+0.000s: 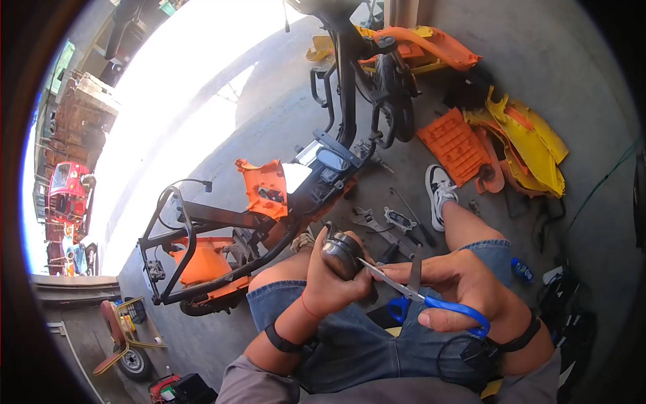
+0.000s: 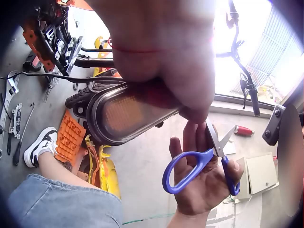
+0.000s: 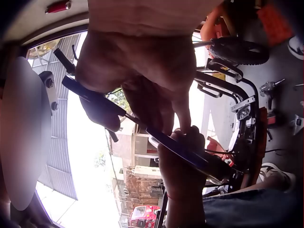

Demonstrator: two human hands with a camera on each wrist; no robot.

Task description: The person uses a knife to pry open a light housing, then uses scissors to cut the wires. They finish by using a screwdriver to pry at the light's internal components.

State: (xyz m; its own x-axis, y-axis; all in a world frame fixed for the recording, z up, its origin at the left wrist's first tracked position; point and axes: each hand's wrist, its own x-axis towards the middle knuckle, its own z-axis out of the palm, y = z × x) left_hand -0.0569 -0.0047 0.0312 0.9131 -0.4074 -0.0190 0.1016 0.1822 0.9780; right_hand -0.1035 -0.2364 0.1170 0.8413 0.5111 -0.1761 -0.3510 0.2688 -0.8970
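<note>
My left hand [image 1: 326,286] grips an oval vehicle lamp [image 1: 341,256] with a dark glossy casing. In the left wrist view an orange patch shows behind the clear lens of the lamp [image 2: 124,114]. My right hand [image 1: 468,279] holds blue-handled scissors [image 1: 456,308], thumb at one handle loop and fingers at the other. The scissor blades stand apart, and one tip reaches the edge of the lamp beside my left thumb. In the right wrist view, my right hand [image 3: 137,61] hides much of the lamp.
A stripped scooter frame [image 1: 235,217] stands ahead, with an orange panel [image 1: 262,185] on it. Wrenches [image 1: 380,229] and a screwdriver [image 1: 425,232] lie on the floor near my knees. Yellow and orange body panels [image 1: 531,135] lie at the right. A wheel [image 1: 134,362] sits at lower left.
</note>
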